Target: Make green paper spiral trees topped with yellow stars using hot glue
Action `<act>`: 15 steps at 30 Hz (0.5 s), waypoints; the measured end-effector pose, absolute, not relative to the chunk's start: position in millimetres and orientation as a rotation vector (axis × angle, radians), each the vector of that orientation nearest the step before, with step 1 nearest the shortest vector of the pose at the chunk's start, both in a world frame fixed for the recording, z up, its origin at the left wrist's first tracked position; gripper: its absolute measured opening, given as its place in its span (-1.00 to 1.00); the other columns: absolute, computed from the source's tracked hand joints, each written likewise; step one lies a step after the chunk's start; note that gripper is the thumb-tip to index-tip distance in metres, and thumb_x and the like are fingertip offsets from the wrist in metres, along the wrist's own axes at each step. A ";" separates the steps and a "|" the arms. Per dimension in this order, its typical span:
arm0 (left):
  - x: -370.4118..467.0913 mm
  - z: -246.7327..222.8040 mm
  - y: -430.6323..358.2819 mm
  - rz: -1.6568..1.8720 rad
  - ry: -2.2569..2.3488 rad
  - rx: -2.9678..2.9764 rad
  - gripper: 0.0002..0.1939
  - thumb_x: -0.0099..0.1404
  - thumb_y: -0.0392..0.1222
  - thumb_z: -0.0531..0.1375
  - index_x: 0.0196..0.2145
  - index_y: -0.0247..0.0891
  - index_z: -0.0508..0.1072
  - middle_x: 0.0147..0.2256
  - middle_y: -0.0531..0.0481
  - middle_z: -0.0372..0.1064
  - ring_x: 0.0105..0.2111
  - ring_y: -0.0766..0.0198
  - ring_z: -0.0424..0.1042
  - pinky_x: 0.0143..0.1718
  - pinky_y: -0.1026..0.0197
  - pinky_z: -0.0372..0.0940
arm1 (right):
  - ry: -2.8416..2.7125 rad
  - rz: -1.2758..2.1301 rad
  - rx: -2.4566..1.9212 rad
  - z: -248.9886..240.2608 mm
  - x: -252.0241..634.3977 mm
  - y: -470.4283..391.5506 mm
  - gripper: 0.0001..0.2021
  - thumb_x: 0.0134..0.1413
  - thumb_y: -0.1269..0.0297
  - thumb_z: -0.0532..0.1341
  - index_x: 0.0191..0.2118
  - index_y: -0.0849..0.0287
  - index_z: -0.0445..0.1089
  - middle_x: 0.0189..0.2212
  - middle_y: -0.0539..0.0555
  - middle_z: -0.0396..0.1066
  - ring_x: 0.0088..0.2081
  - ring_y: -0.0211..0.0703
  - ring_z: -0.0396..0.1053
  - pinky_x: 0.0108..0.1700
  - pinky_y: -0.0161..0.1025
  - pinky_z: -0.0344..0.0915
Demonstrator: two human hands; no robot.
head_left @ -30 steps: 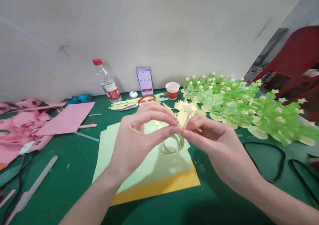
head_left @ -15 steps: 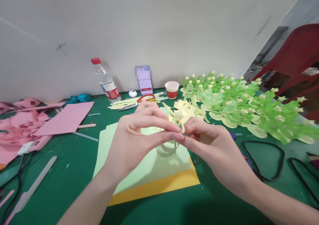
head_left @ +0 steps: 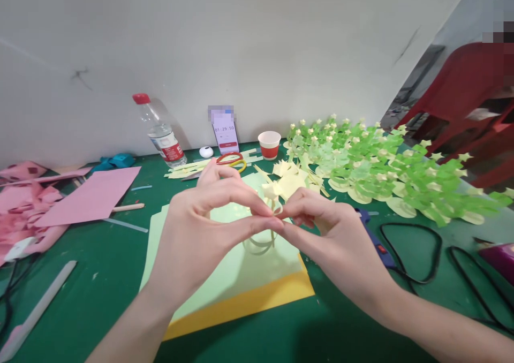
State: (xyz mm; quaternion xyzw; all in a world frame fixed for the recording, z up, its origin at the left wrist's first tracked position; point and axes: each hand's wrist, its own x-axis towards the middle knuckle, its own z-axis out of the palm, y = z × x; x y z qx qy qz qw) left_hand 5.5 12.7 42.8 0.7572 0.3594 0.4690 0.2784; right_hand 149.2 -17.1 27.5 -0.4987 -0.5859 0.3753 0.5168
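Note:
My left hand (head_left: 209,224) and my right hand (head_left: 333,229) meet fingertip to fingertip above the paper. Thumb and forefinger of each are pinched on a narrow pale yellow paper strip (head_left: 278,210), bent into a small loop; much of it is hidden by the fingers. Below lie pale green paper sheets (head_left: 217,285) over a yellow sheet (head_left: 241,310). A clear ring (head_left: 259,251) rests on the green paper, partly covered by my fingers. Right behind the fingertips is a pile of pale yellow paper pieces (head_left: 293,183).
Scissors (head_left: 233,162), a phone (head_left: 225,133), a paper cup (head_left: 269,145) and a bottle (head_left: 164,141) line the wall. Green paper plants with stars (head_left: 373,159) fill the back right. A blue glue gun (head_left: 377,242) and black cord lie right. Pink paper (head_left: 92,194) lies left.
The view has turned slightly right, so the table things sit further left. Both hands keep their pinch, and the strip's small loop shows more openly between the fingertips.

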 end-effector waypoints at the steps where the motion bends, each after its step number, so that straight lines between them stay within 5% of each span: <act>1: 5.7 42.4 13.1 1.254 0.968 2.031 -0.86 -0.04 -0.30 0.29 -0.62 -0.11 0.42 -0.62 0.16 0.31 -0.43 0.28 0.18 -0.07 0.07 0.06 | -1.408 0.907 -1.195 27.6 149.2 -17.0 -0.91 -0.22 0.38 0.24 -0.63 0.14 0.35 -0.65 -0.05 0.22 -0.55 -0.31 0.12 -0.51 -0.34 0.13; 15: -2.6 42.5 19.3 1.187 0.998 1.996 -0.91 -0.01 -0.20 0.29 -0.58 -0.11 0.43 -0.55 0.14 0.28 -0.42 0.31 0.24 -0.09 0.12 0.10 | -1.414 0.866 -1.192 26.1 149.3 -17.9 -0.92 -0.21 0.37 0.25 -0.61 0.13 0.38 -0.64 -0.05 0.25 -0.55 -0.32 0.13 -0.50 -0.34 0.16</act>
